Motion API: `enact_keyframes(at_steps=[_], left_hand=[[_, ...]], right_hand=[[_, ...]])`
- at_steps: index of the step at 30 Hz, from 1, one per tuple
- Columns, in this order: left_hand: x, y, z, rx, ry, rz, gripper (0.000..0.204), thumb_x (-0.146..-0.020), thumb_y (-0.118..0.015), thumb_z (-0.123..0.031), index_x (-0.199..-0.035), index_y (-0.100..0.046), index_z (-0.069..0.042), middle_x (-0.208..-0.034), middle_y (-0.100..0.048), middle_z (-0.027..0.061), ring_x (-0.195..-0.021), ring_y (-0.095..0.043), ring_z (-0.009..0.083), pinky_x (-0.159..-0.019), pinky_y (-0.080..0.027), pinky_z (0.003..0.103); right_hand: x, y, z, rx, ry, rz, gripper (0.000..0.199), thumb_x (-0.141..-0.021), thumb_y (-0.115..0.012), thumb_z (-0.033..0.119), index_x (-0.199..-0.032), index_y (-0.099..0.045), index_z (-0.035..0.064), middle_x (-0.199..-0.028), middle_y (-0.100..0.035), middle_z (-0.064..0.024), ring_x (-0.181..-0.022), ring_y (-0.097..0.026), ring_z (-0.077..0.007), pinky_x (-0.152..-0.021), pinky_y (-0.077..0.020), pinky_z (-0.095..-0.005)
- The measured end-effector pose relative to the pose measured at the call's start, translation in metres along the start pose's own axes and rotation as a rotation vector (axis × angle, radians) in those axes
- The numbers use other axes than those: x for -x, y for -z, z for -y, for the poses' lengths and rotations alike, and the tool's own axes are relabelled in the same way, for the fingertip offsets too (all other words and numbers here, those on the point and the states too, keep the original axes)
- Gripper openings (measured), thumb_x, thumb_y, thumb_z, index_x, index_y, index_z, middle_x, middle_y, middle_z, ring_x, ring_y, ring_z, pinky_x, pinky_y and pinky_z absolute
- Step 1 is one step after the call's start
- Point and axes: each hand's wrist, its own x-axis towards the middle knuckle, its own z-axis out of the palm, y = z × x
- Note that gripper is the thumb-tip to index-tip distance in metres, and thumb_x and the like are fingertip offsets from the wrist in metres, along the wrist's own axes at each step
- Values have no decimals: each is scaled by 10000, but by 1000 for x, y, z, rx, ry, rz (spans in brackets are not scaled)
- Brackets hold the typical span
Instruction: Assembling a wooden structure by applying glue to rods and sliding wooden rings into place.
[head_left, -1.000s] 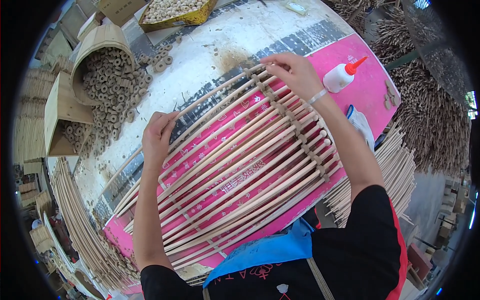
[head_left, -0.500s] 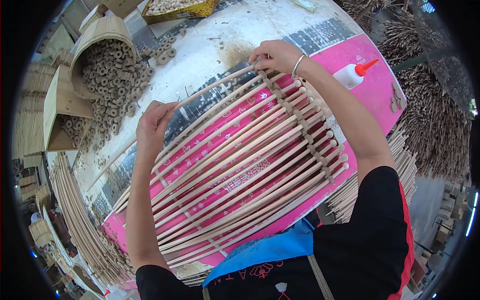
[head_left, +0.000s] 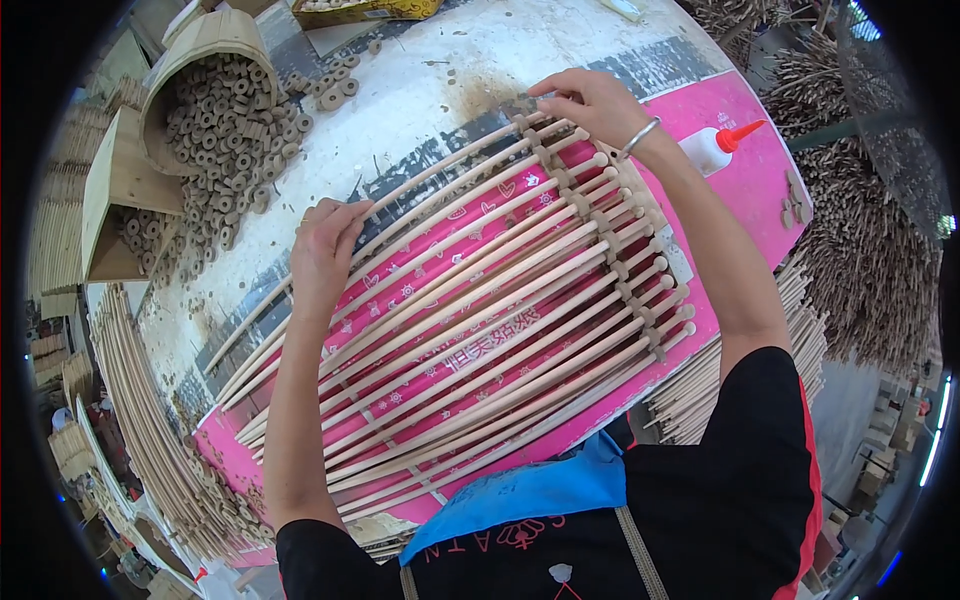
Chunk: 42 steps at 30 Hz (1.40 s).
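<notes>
A row of pale wooden sticks lies side by side in front of me, rounded knobs on their right ends. Small brown wooden pieces sit between and around the sticks near those knobs, forming a crosswise band. My left hand is closed, pinching the farthest stick partway along its length. At that stick's right end, my right hand has its fingertips closed on a small brown wooden piece, partly hidden by the fingers.
A white glue bottle with a red tip lies on the pink board. Wooden rings spill from a tipped wooden tub at the far left. Stick bundles stand left; a yellow box is at the back.
The farthest stick has come closer to the row, its right end now at the band. My left hand has shifted slightly right with it, and my right hand has moved slightly right.
</notes>
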Motion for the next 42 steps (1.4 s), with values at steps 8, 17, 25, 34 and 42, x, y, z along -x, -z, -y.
enact_keyframes(at_steps=[8,17,25,34,42], left_hand=[[7,2,4,19,-49,-14,307,-941,-685,-85,-1241,-746,-64,-1060,-703,131,-984,-654,353,-882,-507,436],[49,12,-78,36,-147,-33,353,-890,-748,-58,-1239,-737,-116,-1101,-709,85,-1014,-655,296,-879,-527,417],[75,-1,-111,-88,-263,51,334,-857,-773,-96,-1190,-743,-110,-1011,-663,78,-960,-643,276,-839,-513,410],[78,-24,-115,-210,-311,65,290,-880,-665,-93,-1169,-698,-97,-1036,-664,76,-1065,-656,249,-941,-522,405],[83,-14,-117,-321,-291,-51,281,-837,-710,-68,-1117,-686,-74,-1024,-648,90,-1003,-683,238,-901,-568,379]], right_hand=[[62,22,16,-293,104,-135,246,-1025,-697,200,-1181,-774,27,-888,-728,-21,-794,-638,-76,-718,-521,-263],[140,23,31,-384,8,-212,212,-1020,-706,157,-1157,-769,9,-1032,-763,-40,-908,-668,-92,-810,-529,-251],[188,10,45,-559,-161,-215,197,-1028,-672,109,-1165,-755,-5,-1037,-747,-35,-945,-652,-82,-840,-519,-253],[220,16,23,-486,-225,-211,246,-1069,-637,126,-1251,-716,-20,-1039,-721,-20,-903,-635,-85,-800,-507,-228],[209,8,15,-546,-143,-149,254,-1082,-636,166,-1260,-724,7,-931,-656,39,-780,-529,-33,-675,-411,-189]])
